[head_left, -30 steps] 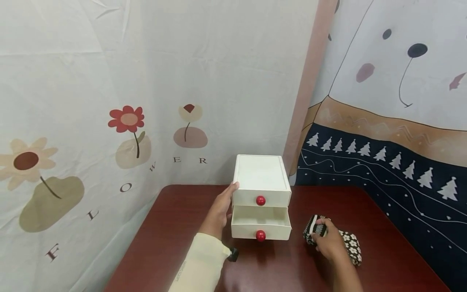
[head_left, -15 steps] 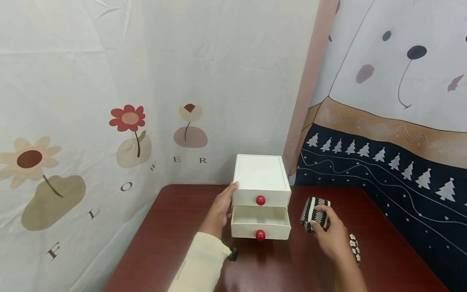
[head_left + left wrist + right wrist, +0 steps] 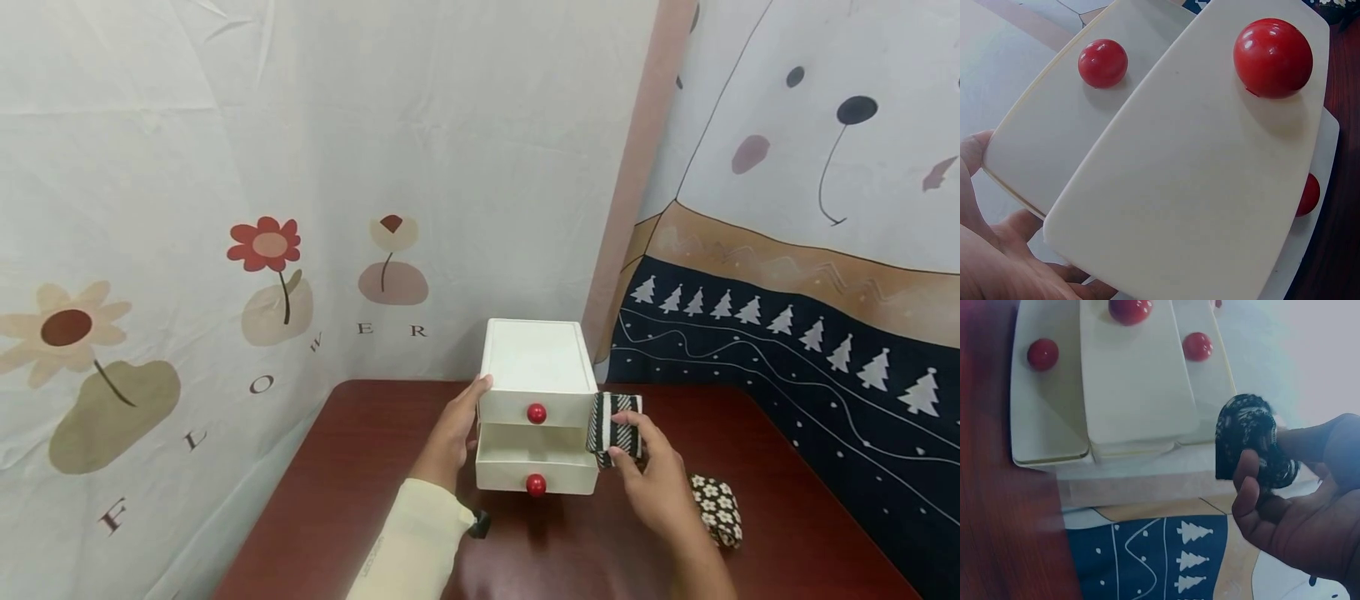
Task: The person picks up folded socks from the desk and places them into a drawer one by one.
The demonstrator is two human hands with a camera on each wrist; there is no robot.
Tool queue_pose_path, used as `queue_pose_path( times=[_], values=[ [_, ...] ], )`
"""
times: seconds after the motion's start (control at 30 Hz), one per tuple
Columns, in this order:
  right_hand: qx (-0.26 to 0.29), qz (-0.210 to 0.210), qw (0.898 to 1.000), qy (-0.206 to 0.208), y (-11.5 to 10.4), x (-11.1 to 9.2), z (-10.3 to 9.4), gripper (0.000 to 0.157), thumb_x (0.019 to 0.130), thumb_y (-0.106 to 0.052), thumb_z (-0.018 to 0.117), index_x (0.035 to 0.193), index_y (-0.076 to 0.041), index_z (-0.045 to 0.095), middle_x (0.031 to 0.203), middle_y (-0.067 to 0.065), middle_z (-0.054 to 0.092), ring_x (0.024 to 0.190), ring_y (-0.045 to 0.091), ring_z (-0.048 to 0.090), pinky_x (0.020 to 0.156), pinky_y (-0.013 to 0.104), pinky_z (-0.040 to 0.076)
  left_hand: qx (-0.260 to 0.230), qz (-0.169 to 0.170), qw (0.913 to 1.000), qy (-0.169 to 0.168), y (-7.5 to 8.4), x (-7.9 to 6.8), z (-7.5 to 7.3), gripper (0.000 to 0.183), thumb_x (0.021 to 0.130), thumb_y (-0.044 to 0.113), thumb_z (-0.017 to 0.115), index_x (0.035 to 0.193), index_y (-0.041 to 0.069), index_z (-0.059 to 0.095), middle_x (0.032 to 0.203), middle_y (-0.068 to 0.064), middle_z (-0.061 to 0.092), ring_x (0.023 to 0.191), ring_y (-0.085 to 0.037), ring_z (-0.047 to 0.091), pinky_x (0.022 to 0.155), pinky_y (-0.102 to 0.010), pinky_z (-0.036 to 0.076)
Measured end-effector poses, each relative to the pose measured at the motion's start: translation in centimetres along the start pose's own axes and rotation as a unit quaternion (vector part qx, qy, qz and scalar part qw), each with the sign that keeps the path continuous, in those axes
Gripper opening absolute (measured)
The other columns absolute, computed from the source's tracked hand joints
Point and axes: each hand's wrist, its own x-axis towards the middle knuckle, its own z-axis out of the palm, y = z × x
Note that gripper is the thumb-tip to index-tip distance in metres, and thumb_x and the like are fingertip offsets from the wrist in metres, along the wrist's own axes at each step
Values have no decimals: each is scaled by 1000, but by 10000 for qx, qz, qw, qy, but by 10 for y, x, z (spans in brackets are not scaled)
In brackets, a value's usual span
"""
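Observation:
A small white drawer cabinet (image 3: 536, 357) with red knobs stands on the table, its middle drawer (image 3: 534, 477) pulled out. My left hand (image 3: 453, 425) lies against the cabinet's left side, thumb at the upper front corner; in the left wrist view its fingers (image 3: 1022, 224) extend along that side. My right hand (image 3: 656, 479) pinches a folded black-and-white striped cloth (image 3: 617, 425) between thumb and fingers, beside the right end of the pulled-out drawer. The cloth overlaps the drawer's right edge in the head view. Inside, the visible part of that drawer shows a bare white floor.
A folded dark cloth with white flowers (image 3: 717, 510) lies on the red-brown table (image 3: 360, 500) at the right. Below the pulled-out drawer is another closed drawer (image 3: 1047, 406). Printed fabric walls (image 3: 450, 167) stand behind the table and on its right.
My right hand has lifted the striped cloth from beside the flowered one and carried it left to the drawer. The left hand has stayed on the cabinet.

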Motion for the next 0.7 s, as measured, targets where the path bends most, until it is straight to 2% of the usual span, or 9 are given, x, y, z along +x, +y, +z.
queue_pose_path(
  times=[0.17,0.43,0.53,0.7],
  values=[
    [142,-520,9984,169,-1,5,12,44,99,5,75,138,-11,62,132,23,64,103,37,76,70,24,60,49,-22,10000,3,1,0,0,78,101,67,64,168,32,45,180,-14,31,163,-45,31,116,-74,35],
    [779,-682,9943,251,-1,9,31,43,95,7,79,132,-8,66,134,22,65,109,41,77,81,29,66,22,-5,10000,16,-1,3,-1,78,100,67,64,168,32,46,180,-15,32,163,-44,31,117,-75,34],
    [781,-791,9933,308,1,10,37,42,93,8,80,130,-6,67,131,21,66,111,40,76,83,30,66,-2,-9,10000,12,-2,3,-1,77,100,66,65,167,32,47,179,-15,34,163,-44,32,116,-74,35],
    [448,-1046,9928,383,5,12,43,42,89,10,82,126,-8,70,126,16,68,107,32,73,78,24,62,-32,-20,10000,-11,-2,3,0,77,101,65,65,167,32,46,179,-14,34,163,-44,32,115,-74,36]
  ],
)
